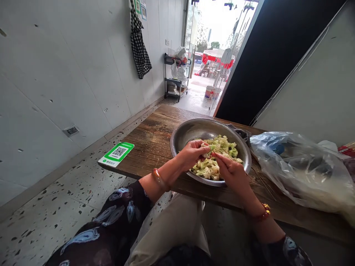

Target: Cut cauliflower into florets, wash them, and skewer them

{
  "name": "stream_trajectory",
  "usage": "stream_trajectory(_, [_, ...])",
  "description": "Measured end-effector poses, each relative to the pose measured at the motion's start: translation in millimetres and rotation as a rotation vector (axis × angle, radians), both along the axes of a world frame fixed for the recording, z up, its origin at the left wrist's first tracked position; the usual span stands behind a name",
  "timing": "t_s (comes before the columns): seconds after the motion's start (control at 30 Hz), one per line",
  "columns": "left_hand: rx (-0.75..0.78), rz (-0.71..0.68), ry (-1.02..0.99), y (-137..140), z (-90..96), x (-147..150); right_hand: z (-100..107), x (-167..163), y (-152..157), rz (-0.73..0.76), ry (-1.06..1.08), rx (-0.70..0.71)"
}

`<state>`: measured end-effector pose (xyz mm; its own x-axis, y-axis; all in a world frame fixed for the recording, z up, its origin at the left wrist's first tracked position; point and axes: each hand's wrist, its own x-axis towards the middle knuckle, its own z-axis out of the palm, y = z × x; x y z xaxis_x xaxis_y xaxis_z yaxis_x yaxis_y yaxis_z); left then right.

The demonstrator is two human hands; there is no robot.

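A wide steel bowl (177, 138) stands on the wooden table in front of me, with many pale cauliflower florets (222, 144) in it. Over the bowl, my left hand (193, 152) pinches one cauliflower floret (208, 150) with a light green stem. My right hand (233, 170) is close against it, thumb and fingers closed on what looks like a thin skewer, whose tip meets the floret; most of it is hidden by the fingers. More thin skewers (264, 183) lie on the table just right of the bowl.
A large clear plastic bag (302, 166) covers the right part of the table (149, 140). Dark cloth (240, 133) lies behind the bowl. A green QR-code card (118, 153) sits at the left corner. Beyond are a shelf cart (173, 79), buckets (210, 92) and a doorway.
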<state>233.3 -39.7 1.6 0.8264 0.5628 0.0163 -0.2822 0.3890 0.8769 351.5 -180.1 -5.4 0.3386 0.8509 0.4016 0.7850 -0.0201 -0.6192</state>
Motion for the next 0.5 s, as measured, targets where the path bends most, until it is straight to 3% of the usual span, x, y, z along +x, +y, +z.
stream_trajectory(0.23, [-0.008,0.084,0.009,-1.5,0.8,-1.2,5.8,-8.4,13.1,-0.006,-0.067,-0.033])
stream_trajectory(0.5, [-0.017,0.103,0.035,0.7,0.8,-1.0,8.9,-7.6,2.0,0.014,0.048,-0.094])
